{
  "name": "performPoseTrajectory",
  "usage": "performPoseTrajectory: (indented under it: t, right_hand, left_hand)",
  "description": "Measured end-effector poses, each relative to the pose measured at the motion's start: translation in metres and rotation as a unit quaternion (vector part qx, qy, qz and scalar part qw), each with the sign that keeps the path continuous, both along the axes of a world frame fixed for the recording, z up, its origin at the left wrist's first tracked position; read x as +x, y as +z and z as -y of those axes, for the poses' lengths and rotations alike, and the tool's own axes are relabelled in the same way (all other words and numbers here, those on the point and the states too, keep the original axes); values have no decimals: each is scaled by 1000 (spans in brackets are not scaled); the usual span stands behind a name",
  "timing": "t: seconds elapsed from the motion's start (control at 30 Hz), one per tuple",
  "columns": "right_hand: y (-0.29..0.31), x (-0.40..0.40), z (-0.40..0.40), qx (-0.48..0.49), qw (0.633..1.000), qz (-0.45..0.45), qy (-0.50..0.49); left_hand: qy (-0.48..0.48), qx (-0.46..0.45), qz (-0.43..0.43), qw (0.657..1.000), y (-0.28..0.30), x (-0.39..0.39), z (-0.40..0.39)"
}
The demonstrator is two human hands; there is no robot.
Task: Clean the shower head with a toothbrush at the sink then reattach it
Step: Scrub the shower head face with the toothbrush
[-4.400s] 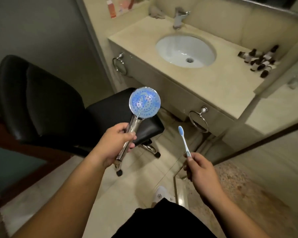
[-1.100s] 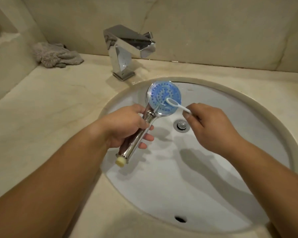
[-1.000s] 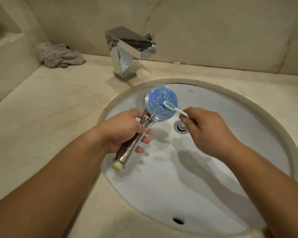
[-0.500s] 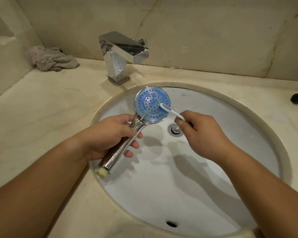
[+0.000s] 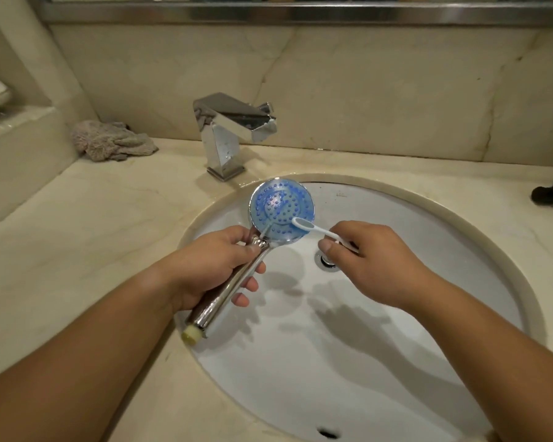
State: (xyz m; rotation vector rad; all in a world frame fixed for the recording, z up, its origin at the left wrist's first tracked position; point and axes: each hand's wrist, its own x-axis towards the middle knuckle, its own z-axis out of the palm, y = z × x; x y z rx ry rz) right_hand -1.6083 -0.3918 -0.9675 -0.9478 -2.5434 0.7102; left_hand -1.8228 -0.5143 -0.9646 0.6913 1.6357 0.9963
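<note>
Blue nozzles faced us: our left hand [image 5: 214, 269] gripped the shower head [image 5: 281, 212] above the sink [image 5: 460, 237]; right hand [image 5: 374, 260] pinched the toothbrush [image 5: 313, 228]. Short, light strokes suited.

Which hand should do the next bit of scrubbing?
The right hand. It pinches the toothbrush, whose head already lies on the blue face of the shower head. The left hand is busy gripping the chrome handle over the sink.

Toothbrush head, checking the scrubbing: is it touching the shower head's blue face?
Touching: in the head view the toothbrush bristle end lies on the shower head face's lower right.
</note>
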Motion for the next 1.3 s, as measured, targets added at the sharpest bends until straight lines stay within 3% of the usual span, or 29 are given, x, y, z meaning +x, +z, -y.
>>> performPoseTrajectory:
  t: [0.2,0.4,0.63,0.77,0.9,1.1,1.23,1.3]
  right_hand:
    - [5,4,0,-68,995,-36,-56]
    - [4,4,0,-70,996,-30,-51]
    - [6,-8,3,96,994,-48,-20]
    - [-1,-20,4,141,990,-20,6]
    - [-8,-19,-1,194,980,-48,7]
    - [-18,-22,-2,216,973,-61,48]
    - [-14,-25,-13,208,974,-88,-25]
    - [-16,-24,-12,220,973,-67,16]
  left_hand:
    - [5,-8,32,999,-1,2,0]
    - [9,-14,40,999,1,2,1]
    - [-21,-7,-23,1000,-3,0,-3]
    - [-34,-1,-62,997,-2,1,-6]
    - [-22,7,-72,997,-3,3,-8]
    - [-25,1,-97,995,-4,-2,-12]
    - [-26,-1,-105,994,-5,-2,-15]
    - [-28,-2,-116,993,-6,-2,-18]
